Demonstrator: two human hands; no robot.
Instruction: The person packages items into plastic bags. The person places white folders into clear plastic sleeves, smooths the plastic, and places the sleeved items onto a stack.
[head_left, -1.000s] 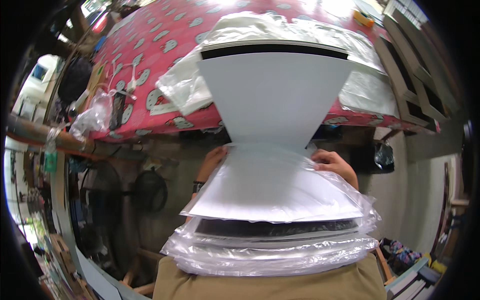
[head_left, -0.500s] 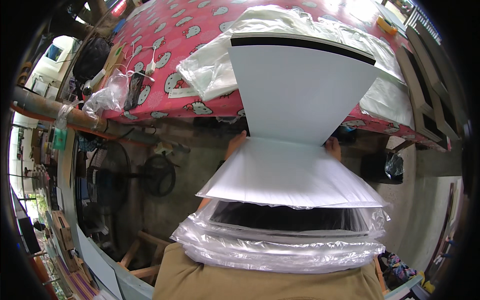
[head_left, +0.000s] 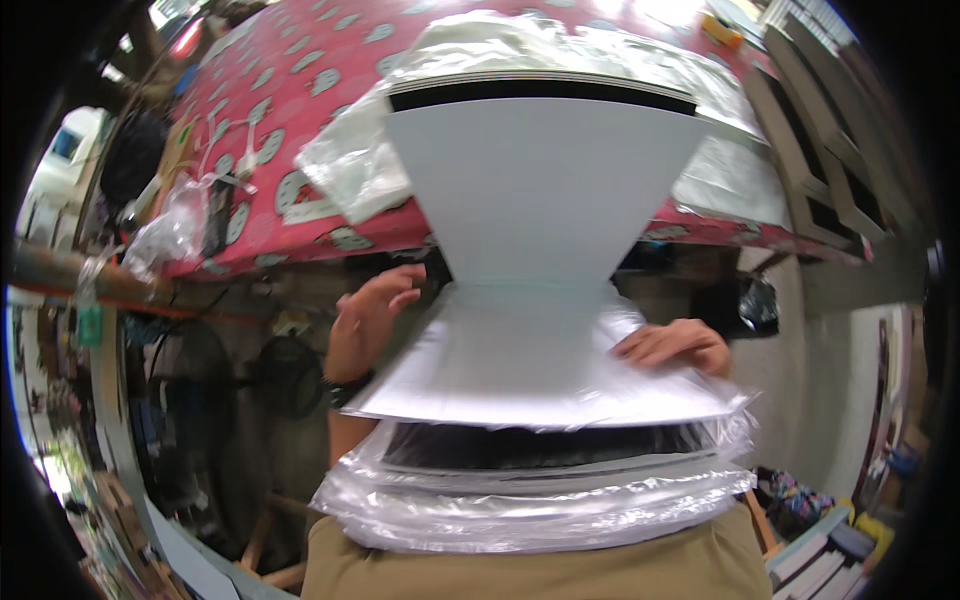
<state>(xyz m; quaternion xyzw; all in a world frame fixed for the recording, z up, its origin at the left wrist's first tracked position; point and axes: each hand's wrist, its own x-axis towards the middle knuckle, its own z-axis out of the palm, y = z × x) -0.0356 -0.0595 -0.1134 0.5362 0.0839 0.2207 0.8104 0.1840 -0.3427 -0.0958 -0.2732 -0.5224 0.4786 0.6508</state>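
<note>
A tall white panel (head_left: pixel 545 190) stands at the table's front edge, with dark-edged boards (head_left: pixel 540 92) stacked behind its top. Toward me, a white panel in clear plastic (head_left: pixel 520 375) slopes down over my lap. Beneath it lie more plastic-wrapped flat pieces (head_left: pixel 530 510), one with a black face. My left hand (head_left: pixel 376 310) is raised beside the left edge of the panels, its fingers apart and holding nothing. On the right side of the wrapped panel rests my right hand (head_left: pixel 678 347), slightly blurred, fingers stretched out over the plastic.
The table wears a pink patterned cloth (head_left: pixel 290 110) with clear plastic bags (head_left: pixel 350 160) spread on it. Dark-and-grey boards (head_left: pixel 800 140) lean at the right. A yellow tape dispenser (head_left: pixel 722 32) sits far right. At the left stands a fan (head_left: pixel 290 375) near a pipe.
Both hands have left the panel's lower sides. The left hand has risen to the left; the right has come nearer, onto the wrapped panel. The whole view has shifted slightly.
</note>
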